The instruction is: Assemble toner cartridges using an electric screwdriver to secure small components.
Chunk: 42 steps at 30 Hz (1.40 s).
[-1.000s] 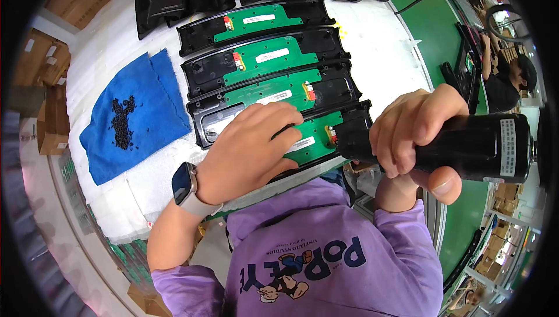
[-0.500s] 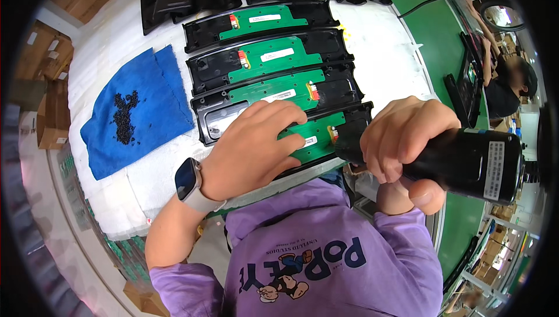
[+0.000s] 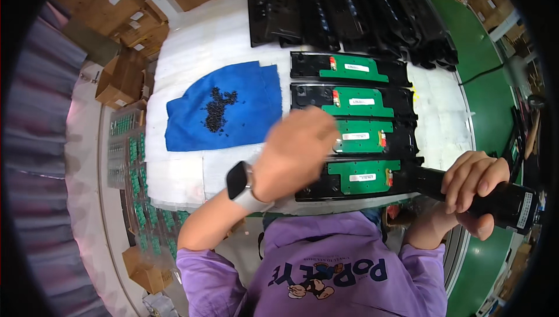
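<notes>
My right hand (image 3: 474, 192) is wrapped round a black electric screwdriver (image 3: 505, 205), held nearly level. Its narrow front end is at the right end of the nearest black panel (image 3: 317, 189), which carries a green circuit board (image 3: 377, 168). Over the left ends of the two nearer panels is my left hand (image 3: 300, 148), its fingers smeared by motion; whether they hold anything is not visible. Beyond the nearest panel, several similar panels with green boards (image 3: 381, 103) lie in a row. To their left, a pile of small black screws (image 3: 215, 113) rests on a blue cloth (image 3: 186, 128).
Several black plastic housings (image 3: 343, 14) are stacked along the far side of the white padded tabletop (image 3: 174, 180). Trays of green circuit boards (image 3: 140, 200) stand beyond the left table edge, near a cardboard box (image 3: 122, 78). A green surface (image 3: 483, 247) runs along the right.
The view has swung, so the table appears farther right. My left hand has moved left off the nearest board and is blurred. My right hand still grips the electric screwdriver at the nearest panel.
</notes>
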Tool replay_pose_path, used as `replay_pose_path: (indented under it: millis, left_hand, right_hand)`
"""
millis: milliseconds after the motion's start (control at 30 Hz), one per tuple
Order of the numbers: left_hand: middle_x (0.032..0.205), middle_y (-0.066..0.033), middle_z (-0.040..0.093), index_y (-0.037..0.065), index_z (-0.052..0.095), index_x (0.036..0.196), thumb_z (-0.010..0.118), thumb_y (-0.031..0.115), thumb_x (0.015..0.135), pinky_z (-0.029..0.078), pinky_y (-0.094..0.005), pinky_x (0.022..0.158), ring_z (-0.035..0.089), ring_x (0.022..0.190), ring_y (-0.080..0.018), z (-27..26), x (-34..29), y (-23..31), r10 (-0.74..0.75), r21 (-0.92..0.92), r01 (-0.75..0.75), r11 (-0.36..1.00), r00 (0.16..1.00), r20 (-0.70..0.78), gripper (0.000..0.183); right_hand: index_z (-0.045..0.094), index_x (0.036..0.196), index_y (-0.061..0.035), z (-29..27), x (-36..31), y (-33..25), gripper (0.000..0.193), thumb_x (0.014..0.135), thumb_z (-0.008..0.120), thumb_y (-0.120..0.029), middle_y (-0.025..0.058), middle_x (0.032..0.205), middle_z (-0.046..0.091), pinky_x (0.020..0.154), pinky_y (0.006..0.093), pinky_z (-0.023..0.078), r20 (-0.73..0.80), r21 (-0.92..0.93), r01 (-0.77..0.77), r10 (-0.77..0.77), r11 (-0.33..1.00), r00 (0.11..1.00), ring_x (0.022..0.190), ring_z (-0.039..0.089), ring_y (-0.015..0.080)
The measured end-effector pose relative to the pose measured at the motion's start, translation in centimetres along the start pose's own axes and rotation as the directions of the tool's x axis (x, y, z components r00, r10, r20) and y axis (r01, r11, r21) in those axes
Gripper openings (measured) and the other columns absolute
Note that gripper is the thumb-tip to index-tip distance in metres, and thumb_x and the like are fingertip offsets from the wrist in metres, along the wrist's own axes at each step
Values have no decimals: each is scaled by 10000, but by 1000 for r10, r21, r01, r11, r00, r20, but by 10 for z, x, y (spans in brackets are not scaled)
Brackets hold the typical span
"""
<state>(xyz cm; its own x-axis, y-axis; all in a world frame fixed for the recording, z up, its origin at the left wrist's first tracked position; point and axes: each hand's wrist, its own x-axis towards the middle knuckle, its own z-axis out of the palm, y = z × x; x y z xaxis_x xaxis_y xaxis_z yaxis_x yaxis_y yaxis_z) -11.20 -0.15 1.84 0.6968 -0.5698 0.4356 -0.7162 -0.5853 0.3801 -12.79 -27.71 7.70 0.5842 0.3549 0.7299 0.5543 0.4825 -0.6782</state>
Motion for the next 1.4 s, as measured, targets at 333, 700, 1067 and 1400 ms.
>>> replay_pose_path:
  millis: [333,700,1067,1400]
  left_hand:
    - [737,-133,599,43,579,734,681,168,701,468,-387,578,594,686,-311,-72,-58,-92,-673,506,623,597,732,-107,165]
    - [716,-198,600,-30,625,833,585,37,786,445,-334,575,576,596,-299,-68,-58,-101,-571,243,646,724,758,-314,91]
    - [708,-34,609,-16,628,877,581,125,859,392,-166,517,493,553,-62,-53,-55,-97,-759,-527,605,597,639,-126,150]
    - [783,-99,644,-34,618,918,623,40,803,474,-191,569,581,591,-84,-5,-8,-17,-498,-890,455,29,779,382,137]
  right_hand:
    - [420,898,-62,-3,-12,15,435,671,724,-275,-3,560,523,434,259,442,-170,-52,-45,35,998,985,404,530,132]
    - [428,937,-45,-5,-12,16,427,665,716,-204,30,597,523,418,256,408,-119,26,-69,72,997,990,436,522,147]
    - [413,869,-84,5,5,24,370,717,655,-320,-51,522,498,381,201,418,-164,-54,-30,21,998,986,352,489,67]
    - [440,961,-50,19,39,36,364,758,623,-290,-29,600,526,510,252,427,-245,262,86,-20,961,969,419,519,92]
